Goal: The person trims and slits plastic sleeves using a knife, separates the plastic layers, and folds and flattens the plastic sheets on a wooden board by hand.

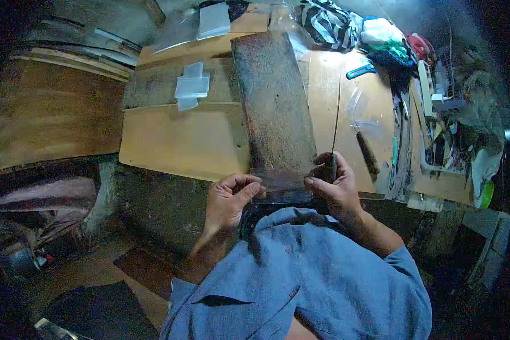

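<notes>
A thin transparent sheet (282,182), hard to see against the dark board, spans the gap between my two hands at the near end of a long worn wooden board (275,96). My left hand (232,198) pinches the left edge of this sheet between thumb and fingers. In my right hand (337,184), a long thin tool (337,113) with a dark handle stands with its narrow shaft pointing away from me. The right thumb and a finger also close at the sheet's right edge. Beside that hand lies another dark-handled tool (366,153).
Clear rectangular pieces (191,86) overlap on the tabletop (181,141) at left, with a stack of sheets (214,21) farther back. A blue cutter (361,71), clear strips (355,102) and bundled bags (382,33) lie right. Assorted tools crowd a tray (445,167).
</notes>
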{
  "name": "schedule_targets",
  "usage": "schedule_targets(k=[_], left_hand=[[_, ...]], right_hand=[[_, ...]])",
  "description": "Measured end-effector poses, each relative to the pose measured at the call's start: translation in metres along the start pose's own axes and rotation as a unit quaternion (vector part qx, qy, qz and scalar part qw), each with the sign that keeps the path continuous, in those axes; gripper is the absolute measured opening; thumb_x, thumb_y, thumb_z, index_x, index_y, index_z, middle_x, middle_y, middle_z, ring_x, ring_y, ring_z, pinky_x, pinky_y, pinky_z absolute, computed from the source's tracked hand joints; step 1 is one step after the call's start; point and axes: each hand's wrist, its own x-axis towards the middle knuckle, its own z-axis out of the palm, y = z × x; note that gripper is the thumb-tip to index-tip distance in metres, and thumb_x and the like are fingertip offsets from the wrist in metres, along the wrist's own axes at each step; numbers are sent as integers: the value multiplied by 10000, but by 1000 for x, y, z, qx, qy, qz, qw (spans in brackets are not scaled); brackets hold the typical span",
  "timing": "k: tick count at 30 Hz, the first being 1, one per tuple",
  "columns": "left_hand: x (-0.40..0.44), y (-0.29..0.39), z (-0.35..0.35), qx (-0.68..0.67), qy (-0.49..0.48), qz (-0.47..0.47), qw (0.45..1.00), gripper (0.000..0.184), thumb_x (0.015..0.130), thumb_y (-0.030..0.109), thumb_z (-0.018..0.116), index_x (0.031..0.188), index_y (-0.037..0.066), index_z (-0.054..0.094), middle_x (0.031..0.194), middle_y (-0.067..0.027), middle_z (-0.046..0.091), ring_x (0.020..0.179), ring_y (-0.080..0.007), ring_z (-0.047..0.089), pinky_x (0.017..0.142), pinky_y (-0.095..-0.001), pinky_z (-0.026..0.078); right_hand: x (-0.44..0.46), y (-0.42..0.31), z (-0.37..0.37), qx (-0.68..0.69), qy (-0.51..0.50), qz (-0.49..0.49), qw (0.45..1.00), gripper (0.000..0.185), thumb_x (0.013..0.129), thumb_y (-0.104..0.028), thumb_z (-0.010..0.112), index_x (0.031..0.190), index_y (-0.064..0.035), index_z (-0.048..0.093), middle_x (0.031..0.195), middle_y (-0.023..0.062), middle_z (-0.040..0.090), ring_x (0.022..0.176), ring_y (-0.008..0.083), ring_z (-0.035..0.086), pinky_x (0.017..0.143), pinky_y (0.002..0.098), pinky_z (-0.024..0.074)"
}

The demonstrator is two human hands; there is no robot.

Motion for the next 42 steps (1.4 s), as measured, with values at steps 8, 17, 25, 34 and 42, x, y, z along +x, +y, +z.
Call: schedule_targets(k=[8,17,25,34,42], left_hand=[[5,-2,-2,-1,6,27,1000,220,809,20,669,1020,-14,617,842,-94,673,748,-136,637,704,-260,527],[31,-38,-7,30,-32,2,999,271,814,24,659,1075,-2,593,868,-77,669,757,-103,617,697,-242,509],[49,-84,-17,52,-55,-63,995,420,830,79,660,1204,-13,492,876,-69,670,754,-87,610,630,-195,454],[42,-69,-25,102,-19,-49,993,434,840,94,656,1210,-36,469,890,-91,666,780,-123,630,713,-244,502],[42,-78,-36,79,-7,-50,996,404,840,78,648,1194,-30,487,915,-102,657,801,-142,627,747,-265,509]], right_hand=[[8,10,-3,-60,4,-33,998,363,733,-4,717,1027,-37,507,837,76,628,765,139,614,677,272,509],[61,17,-21,-107,-12,-28,994,427,702,7,722,1070,-29,508,849,71,617,784,146,603,698,271,510],[184,12,-26,-394,-223,-87,887,359,724,-69,721,1033,-51,540,738,64,584,716,173,572,639,357,476],[191,-30,-34,-496,-4,-217,841,365,783,-175,689,1087,-51,530,817,137,627,736,191,578,659,358,458],[191,-16,-152,-392,260,-167,866,356,786,-287,699,975,-5,594,696,30,562,660,138,536,605,293,438]])
